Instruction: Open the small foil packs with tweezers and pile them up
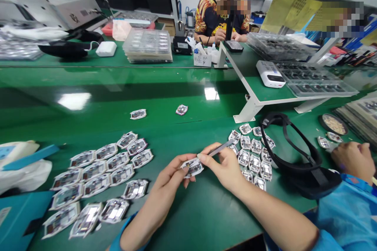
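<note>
Main worry from this angle: the small white-framed module is only pinched by its edges, held just above the green bench. The tweezers meet it at a shallow slant along its top edge. If the tip skids, I'd guess it scrapes the shiny face or flicks the piece out of the grip. It would then land among lookalikes and be hard to pick out again. The cluster of modules on the right sits just beside the right wrist, so a careless heel of the hand could shove those around too. The black headset strap lies right up against that cluster's far side, which doesn't help.

Hands: the left hand is closed down to a pinch, thumb and fingertips on the module's left side. The right hand is curled nearly shut around the tweezers, pen-style, with its forefinger tip on the module's upper right edge. I honestly can't tell if the tweezer tips touch the module, because the working end is tucked behind the fingers.

The laid-out rows of modules on the left are well apart from both hands. A co-worker's hand in a blue sleeve is off at the far right, clear of all this.
</note>
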Motion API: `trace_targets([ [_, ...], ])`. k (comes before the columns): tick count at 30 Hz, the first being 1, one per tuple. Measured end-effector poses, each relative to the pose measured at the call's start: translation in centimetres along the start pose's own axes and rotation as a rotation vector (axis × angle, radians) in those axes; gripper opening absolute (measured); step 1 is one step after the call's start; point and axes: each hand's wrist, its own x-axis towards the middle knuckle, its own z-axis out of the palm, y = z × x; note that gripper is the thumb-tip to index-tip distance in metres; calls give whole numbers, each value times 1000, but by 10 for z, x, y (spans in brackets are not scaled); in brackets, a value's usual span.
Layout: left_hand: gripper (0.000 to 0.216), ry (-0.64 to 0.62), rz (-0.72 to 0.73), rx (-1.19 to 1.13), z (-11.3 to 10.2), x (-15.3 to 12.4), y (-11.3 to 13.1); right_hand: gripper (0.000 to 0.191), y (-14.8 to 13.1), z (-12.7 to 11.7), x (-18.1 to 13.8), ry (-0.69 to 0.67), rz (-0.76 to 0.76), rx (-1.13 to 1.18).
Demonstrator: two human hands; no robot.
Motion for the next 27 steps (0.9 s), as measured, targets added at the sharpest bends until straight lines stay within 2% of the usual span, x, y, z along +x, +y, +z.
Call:
trace_targets([
  [17,26,-40,34,67,0,-2,3,11,5,3,1,22,17,126],
  [27,28,-46,22,61,-1,0,3,12,3,1,0,-19,-9,171],
])
